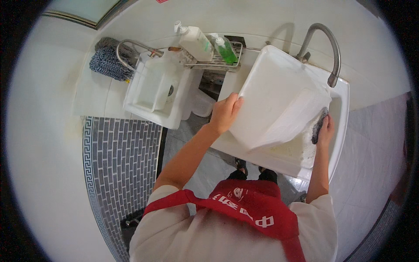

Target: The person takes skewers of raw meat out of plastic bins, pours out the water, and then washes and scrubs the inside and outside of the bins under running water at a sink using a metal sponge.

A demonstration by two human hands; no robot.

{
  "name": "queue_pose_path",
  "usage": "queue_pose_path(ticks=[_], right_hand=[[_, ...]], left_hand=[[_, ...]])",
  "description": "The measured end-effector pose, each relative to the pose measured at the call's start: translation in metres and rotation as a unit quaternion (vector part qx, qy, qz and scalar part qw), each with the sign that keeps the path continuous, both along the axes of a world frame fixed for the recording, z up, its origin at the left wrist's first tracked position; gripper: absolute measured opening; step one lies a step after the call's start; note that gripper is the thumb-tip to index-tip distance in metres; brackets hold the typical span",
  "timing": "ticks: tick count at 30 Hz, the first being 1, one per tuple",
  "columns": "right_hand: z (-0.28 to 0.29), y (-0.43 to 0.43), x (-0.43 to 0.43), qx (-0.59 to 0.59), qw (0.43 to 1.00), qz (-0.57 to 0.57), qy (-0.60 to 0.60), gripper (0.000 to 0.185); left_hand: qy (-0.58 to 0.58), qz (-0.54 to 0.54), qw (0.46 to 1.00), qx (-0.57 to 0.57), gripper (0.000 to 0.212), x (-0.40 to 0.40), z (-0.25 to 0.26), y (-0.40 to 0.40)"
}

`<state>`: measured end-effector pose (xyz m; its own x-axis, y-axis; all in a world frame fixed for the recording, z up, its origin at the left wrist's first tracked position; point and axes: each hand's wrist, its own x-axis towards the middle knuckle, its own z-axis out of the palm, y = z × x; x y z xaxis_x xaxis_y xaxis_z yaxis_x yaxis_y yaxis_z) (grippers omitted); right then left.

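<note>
A white rectangular plastic tub is tilted up in the large white sink. My left hand grips the tub's left rim, thumb on its near face. My right hand holds a dark grey scrubbing pad at the tub's lower right side. Suds lie by the pad and in the sink's lower right part. The curved metal faucet rises behind the tub; no water is seen running from it.
A smaller white sink with its own faucet stands left. Between the sinks, a metal rack carries a white pump bottle and a green soap bottle. Grey-blue mop heads hang far left.
</note>
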<state>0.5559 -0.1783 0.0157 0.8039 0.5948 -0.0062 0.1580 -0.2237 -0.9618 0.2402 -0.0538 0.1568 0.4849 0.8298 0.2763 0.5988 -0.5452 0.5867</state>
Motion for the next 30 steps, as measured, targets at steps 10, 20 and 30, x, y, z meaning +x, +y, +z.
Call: queue_pose_path(ticks=[10,20,30], right_hand=[[0.013,0.009,-0.029,0.001,1.000,-0.003,-0.001,0.030],[0.026,-0.020,-0.020,0.067,0.981,-0.087,0.161,0.028],[0.136,-0.002,0.001,0.075,0.981,0.125,-0.124,0.015]], left_hand=[[-0.065,-0.023,0.984,0.164,0.008,-0.050,-0.041,0.000],[0.096,-0.146,0.963,0.206,0.022,-0.044,-0.014,0.031],[-0.298,0.024,0.943,-0.146,0.031,-0.002,0.026,0.034]])
